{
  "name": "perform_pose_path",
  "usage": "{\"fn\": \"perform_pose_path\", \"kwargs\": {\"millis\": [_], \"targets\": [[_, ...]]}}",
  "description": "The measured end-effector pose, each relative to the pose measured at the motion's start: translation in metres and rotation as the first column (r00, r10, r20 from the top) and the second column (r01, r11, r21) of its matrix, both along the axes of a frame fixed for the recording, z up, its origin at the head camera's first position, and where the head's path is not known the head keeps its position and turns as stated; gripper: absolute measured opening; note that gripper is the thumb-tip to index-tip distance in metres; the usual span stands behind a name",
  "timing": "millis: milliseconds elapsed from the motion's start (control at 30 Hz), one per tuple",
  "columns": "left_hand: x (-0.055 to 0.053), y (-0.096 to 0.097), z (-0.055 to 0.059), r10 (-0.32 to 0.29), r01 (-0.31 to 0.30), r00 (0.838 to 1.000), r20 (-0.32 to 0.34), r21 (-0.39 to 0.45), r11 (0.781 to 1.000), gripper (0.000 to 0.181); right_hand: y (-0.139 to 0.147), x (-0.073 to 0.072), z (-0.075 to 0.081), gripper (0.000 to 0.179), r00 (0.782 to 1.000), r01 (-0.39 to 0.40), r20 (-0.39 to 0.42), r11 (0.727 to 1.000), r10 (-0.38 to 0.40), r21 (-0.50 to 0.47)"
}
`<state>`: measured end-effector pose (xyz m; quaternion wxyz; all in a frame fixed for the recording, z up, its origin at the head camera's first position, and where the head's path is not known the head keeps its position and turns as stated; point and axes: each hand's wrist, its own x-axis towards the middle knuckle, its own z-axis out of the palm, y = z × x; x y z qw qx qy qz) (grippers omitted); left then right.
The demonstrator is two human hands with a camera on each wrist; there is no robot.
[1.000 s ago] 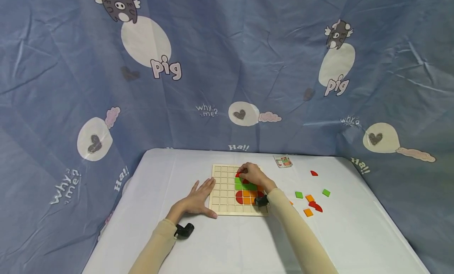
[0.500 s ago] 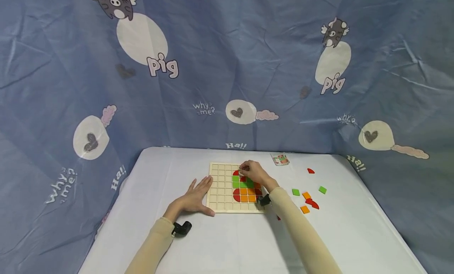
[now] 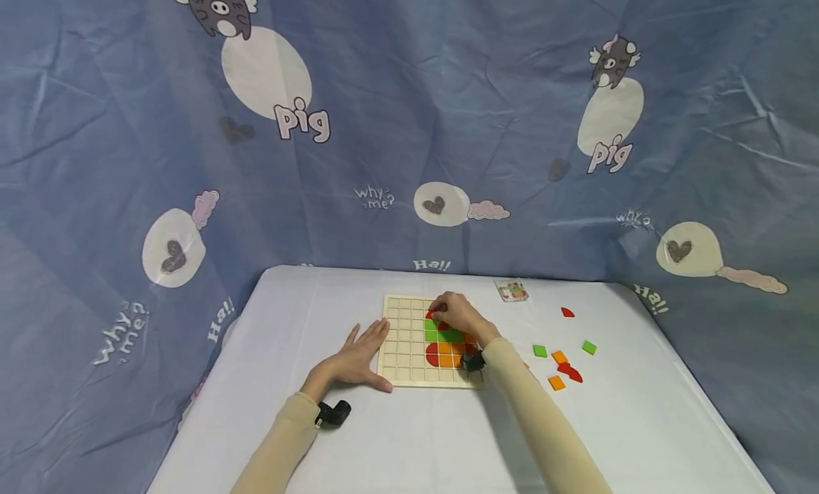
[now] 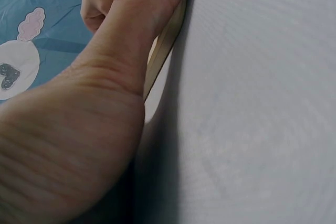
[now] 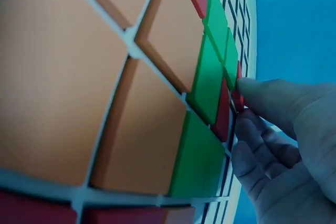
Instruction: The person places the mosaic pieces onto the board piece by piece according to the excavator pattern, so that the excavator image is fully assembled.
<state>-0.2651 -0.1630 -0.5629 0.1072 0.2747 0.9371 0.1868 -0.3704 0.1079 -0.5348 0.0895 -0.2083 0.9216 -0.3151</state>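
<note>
A pale wooden grid board (image 3: 402, 348) lies on the white table, its right part filled with red, orange and green flat pieces. My left hand (image 3: 355, 359) rests with spread fingers against the board's left edge, thumb near the front left corner. Over the upper right part of the board, my right hand (image 3: 458, 313) pinches a small red piece (image 5: 239, 101) between thumb and fingers, low over the grid. Beside it in the right wrist view are green squares (image 5: 206, 80) and another red piece (image 5: 223, 109). The right hand and forearm hide the board's right side.
Loose pieces lie right of the board: a green square (image 3: 540, 351), another green square (image 3: 589, 347), an orange square (image 3: 557, 383), red pieces (image 3: 574, 373) and a red quarter-round (image 3: 567, 313). A small printed card (image 3: 512, 291) lies behind. A blue patterned cloth (image 3: 384, 124) hangs behind the table.
The head view swings slightly left and back. My right hand shifts a little to the right over the board, then returns left with its fingertips at the grid. The left hand stays put.
</note>
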Motion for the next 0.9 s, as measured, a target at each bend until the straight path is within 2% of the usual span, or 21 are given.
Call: {"fn": "perform_pose_path", "kwargs": {"millis": [100, 300, 467, 600, 733, 900], "targets": [[-0.001, 0.001, -0.002, 0.007, -0.007, 1.000, 0.001, -0.014, 1.000, 0.135, 0.001, 0.000, -0.001, 0.012, 1.000, -0.007, -0.003, 1.000, 0.007, 0.007], [-0.001, 0.004, -0.004, 0.012, -0.012, 1.000, 0.012, -0.010, 1.000, 0.136, 0.005, -0.001, -0.002, 0.011, 0.998, 0.023, 0.057, 0.998, -0.020, -0.056], [-0.001, 0.006, -0.004, 0.016, -0.016, 0.999, 0.036, -0.013, 1.000, 0.137, 0.008, -0.001, -0.003, 0.010, 0.999, -0.008, 0.033, 1.000, 0.009, -0.006], [0.001, 0.007, -0.003, 0.016, -0.015, 0.999, 0.031, -0.005, 1.000, 0.137, 0.009, 0.000, -0.003, 0.011, 1.000, -0.021, 0.017, 1.000, 0.021, 0.023], [0.001, 0.007, -0.002, 0.010, -0.011, 1.000, 0.020, 0.013, 1.000, 0.136, 0.009, 0.000, -0.003, 0.011, 1.000, -0.014, 0.023, 1.000, 0.013, 0.018], [0.000, 0.003, -0.002, 0.011, -0.011, 1.000, -0.001, 0.010, 1.000, 0.135, 0.015, 0.004, -0.001, 0.016, 1.000, -0.002, -0.014, 1.000, 0.002, -0.027]]}}
